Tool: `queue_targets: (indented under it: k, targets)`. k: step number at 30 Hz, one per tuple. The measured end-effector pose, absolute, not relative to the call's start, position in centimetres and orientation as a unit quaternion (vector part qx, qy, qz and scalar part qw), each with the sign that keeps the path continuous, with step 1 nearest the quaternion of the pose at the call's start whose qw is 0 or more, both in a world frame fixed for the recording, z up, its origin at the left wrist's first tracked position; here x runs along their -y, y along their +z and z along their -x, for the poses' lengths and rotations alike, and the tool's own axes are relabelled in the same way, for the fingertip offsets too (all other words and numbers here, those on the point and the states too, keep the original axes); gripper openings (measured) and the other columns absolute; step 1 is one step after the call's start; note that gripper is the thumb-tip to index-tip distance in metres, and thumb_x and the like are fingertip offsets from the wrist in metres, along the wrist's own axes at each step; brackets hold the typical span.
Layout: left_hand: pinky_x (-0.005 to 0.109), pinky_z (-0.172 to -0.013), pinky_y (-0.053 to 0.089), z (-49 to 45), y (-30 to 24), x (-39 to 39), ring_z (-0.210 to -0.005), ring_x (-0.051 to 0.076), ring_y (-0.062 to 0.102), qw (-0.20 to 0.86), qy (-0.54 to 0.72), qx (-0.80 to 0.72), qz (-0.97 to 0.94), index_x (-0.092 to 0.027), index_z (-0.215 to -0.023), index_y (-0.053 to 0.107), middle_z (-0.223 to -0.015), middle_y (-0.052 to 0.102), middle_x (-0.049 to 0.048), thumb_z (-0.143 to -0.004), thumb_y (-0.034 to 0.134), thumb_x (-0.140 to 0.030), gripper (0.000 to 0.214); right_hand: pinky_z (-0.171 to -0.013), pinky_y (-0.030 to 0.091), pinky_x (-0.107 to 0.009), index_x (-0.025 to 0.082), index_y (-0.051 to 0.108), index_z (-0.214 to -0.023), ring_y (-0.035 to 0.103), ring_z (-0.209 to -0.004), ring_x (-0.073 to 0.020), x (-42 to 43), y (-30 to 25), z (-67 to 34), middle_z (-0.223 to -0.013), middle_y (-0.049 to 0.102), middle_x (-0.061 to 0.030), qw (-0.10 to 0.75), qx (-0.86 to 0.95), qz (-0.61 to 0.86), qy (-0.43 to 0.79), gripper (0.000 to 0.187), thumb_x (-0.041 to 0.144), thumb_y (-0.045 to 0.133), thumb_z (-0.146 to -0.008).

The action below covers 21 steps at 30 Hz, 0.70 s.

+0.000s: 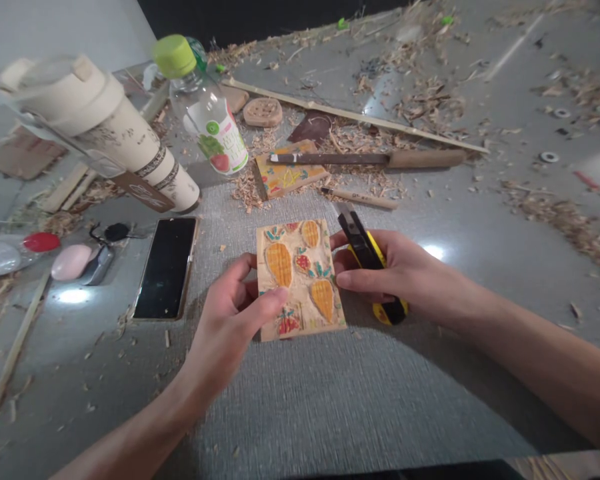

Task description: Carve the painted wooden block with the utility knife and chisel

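Observation:
A carved wooden block [300,313] with orange carrots and red strawberries in relief is tilted toward me above the grey mat. My left hand [230,300] grips its left edge, the thumb lying across the face near a carrot. In my right hand [380,267] is a yellow and black utility knife [363,240], its blade pointing up and away from me. Fingertips of that same hand touch the block's right edge. Behind the block lie a thin wooden-handled carving tool [365,198] and a long file [350,159], the latter resting across a second painted block [285,183].
A black phone [165,267] lies left of my left hand. Farther back stand a cream tumbler [130,147] and a bottle [210,120] with a lime cap. A long wooden strip [360,117] crosses the back. Wood shavings [565,223] and metal washers [549,157] are scattered at right.

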<state>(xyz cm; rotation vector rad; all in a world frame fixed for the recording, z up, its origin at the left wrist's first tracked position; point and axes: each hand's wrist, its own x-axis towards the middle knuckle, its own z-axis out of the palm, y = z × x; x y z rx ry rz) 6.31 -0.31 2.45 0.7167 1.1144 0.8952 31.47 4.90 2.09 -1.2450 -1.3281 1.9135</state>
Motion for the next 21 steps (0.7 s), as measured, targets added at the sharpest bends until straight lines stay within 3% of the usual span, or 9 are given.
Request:
queue_targets:
  k: [5, 8, 11, 13, 15, 18, 21]
  targets:
    - [0.03, -0.082, 0.07, -6.3, 2.4, 0.7, -0.103, 0.023, 0.081, 0.692, 0.419, -0.479, -0.342, -0.026, -0.139, 0.062, -0.124, 0.08, 0.0063, -0.098, 0.08, -0.028, 0.045, -0.048, 0.037, -0.022, 0.022, 0.07, -0.118, 0.052, -0.065, -0.0094, -4.9, 2.2, -31.2, -0.087, 0.066, 0.0019, 0.253, 0.491, 0.462, 0.694, 0.048, 0.045, 0.091, -0.082]
    - [0.025, -0.069, 0.069, -6.8, 2.4, 1.4, -0.1, 0.02, 0.078, 0.692, 0.416, -0.466, -0.363, -0.028, -0.144, 0.054, -0.137, 0.073, 0.0079, -0.1, 0.078, -0.029, 0.051, -0.046, 0.035, -0.022, 0.022, 0.07, -0.115, 0.049, -0.062, -0.0084, -4.9, 2.2, -31.0, -0.084, 0.063, 0.0031, 0.258, 0.496, 0.463, 0.687, 0.044, 0.041, 0.092, -0.081]
    - [0.028, -0.06, 0.07, -7.6, 2.3, 2.1, -0.099, 0.022, 0.078, 0.686, 0.441, -0.449, -0.366, -0.034, -0.157, 0.032, -0.146, 0.066, 0.0104, -0.103, 0.072, -0.028, 0.068, -0.046, 0.036, -0.022, 0.022, 0.07, -0.113, 0.049, -0.062, -0.0089, -4.9, 2.2, -30.8, -0.084, 0.062, 0.0032, 0.259, 0.498, 0.474, 0.679, 0.043, 0.042, 0.091, -0.081]
    - [0.033, -0.063, 0.073, -8.1, 2.2, 2.3, -0.103, 0.022, 0.079, 0.684, 0.461, -0.439, -0.356, -0.044, -0.166, 0.008, -0.156, 0.06, 0.0112, -0.104, 0.069, -0.023, 0.09, -0.046, 0.037, -0.022, 0.022, 0.07, -0.111, 0.049, -0.063, -0.0094, -4.9, 2.3, -30.7, -0.084, 0.062, 0.0033, 0.257, 0.5, 0.482, 0.672, 0.043, 0.043, 0.091, -0.081]
    - [0.035, -0.066, 0.075, -8.4, 2.2, 2.3, -0.106, 0.023, 0.08, 0.689, 0.467, -0.426, -0.354, -0.051, -0.169, -0.002, -0.165, 0.052, 0.012, -0.103, 0.068, -0.017, 0.102, -0.046, 0.038, -0.023, 0.022, 0.07, -0.111, 0.048, -0.062, -0.0095, -4.8, 2.4, -30.6, -0.084, 0.061, 0.0035, 0.252, 0.504, 0.487, 0.667, 0.042, 0.044, 0.09, -0.082]
    - [0.034, -0.067, 0.076, -8.3, 2.3, 2.1, -0.112, 0.026, 0.08, 0.691, 0.467, -0.407, -0.372, -0.053, -0.168, -0.001, -0.168, 0.049, 0.0125, -0.101, 0.069, -0.013, 0.105, -0.048, 0.04, -0.024, 0.023, 0.07, -0.109, 0.049, -0.062, -0.0096, -4.8, 2.5, -30.6, -0.084, 0.063, 0.0031, 0.247, 0.52, 0.48, 0.662, 0.037, 0.045, 0.086, -0.085]
    - [0.036, -0.065, 0.076, -8.3, 2.4, 2.2, -0.113, 0.027, 0.08, 0.668, 0.471, -0.417, -0.398, -0.049, -0.164, 0.017, -0.165, 0.052, 0.0104, -0.1, 0.069, -0.012, 0.09, -0.049, 0.039, -0.024, 0.023, 0.07, -0.106, 0.048, -0.06, -0.0089, -4.7, 2.6, -30.5, -0.084, 0.063, 0.0037, 0.252, 0.534, 0.466, 0.659, 0.032, 0.044, 0.084, -0.087]
